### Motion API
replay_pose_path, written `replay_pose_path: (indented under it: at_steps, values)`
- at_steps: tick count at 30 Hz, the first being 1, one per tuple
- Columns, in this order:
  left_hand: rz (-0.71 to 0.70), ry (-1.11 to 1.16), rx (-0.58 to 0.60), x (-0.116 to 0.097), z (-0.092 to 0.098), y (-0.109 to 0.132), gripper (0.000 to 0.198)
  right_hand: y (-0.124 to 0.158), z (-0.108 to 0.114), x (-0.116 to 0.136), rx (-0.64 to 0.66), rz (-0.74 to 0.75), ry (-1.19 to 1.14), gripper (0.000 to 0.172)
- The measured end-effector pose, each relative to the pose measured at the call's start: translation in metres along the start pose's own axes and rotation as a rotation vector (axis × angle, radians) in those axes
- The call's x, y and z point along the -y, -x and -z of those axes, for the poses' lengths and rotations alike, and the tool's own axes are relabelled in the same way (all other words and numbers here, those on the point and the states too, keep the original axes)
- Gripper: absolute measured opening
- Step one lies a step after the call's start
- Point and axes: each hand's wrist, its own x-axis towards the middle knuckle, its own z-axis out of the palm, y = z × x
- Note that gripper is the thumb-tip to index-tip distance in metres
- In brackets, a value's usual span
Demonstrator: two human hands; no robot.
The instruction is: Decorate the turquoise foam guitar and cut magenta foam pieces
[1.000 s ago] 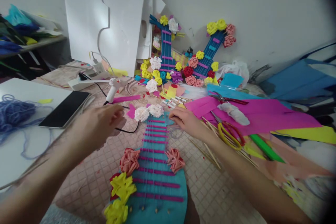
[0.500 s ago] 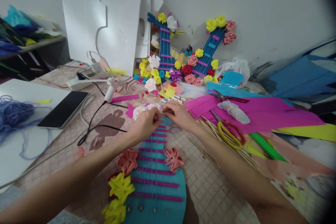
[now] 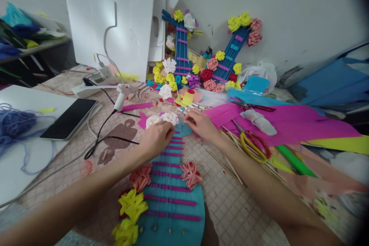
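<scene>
Fingers (image 3: 169,133) of the left hand (image 3: 155,138) curl over the upper neck of the turquoise toy guitar (image 3: 184,196); the tips are hidden, so closure and contents cannot be told. Right hand (image 3: 200,126): thumb and index finger stand narrow at the guitar's head; whether they pinch a string cannot be told. The guitar lies face up on the bench (image 3: 230,207), body nearest the person, apparently so both hands reach its head from either side. White paper flowers (image 3: 170,118) trim that head. Beyond and left of the guitar, a glue gun (image 3: 120,100) rests, presumably parked clear of its face. Right of the guitar, yellow-handled scissors (image 3: 244,146) overlie wooden sticks (image 3: 230,137), likely within reach.
</scene>
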Motion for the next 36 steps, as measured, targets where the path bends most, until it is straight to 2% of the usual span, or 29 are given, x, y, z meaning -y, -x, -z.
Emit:
replay_pose_path:
  at_steps: [4, 10, 27, 36]
  values:
    - [0.004, -0.014, 0.030, -0.001, -0.001, -0.002, 0.014, 0.006, -0.012, 0.011, 0.051, 0.002, 0.175, 0.005]
    - [-0.010, -0.041, 0.057, -0.004, -0.001, -0.002, 0.014, 0.012, -0.015, 0.018, 0.105, 0.013, 0.330, 0.008]
    - [-0.013, -0.097, 0.101, -0.004, -0.004, -0.002, 0.020, 0.031, -0.008, 0.023, 0.200, 0.063, 0.450, 0.015]
    - [-0.024, -0.202, 0.114, -0.007, -0.007, -0.002, 0.027, 0.037, -0.005, 0.024, 0.187, 0.059, 0.451, 0.020]
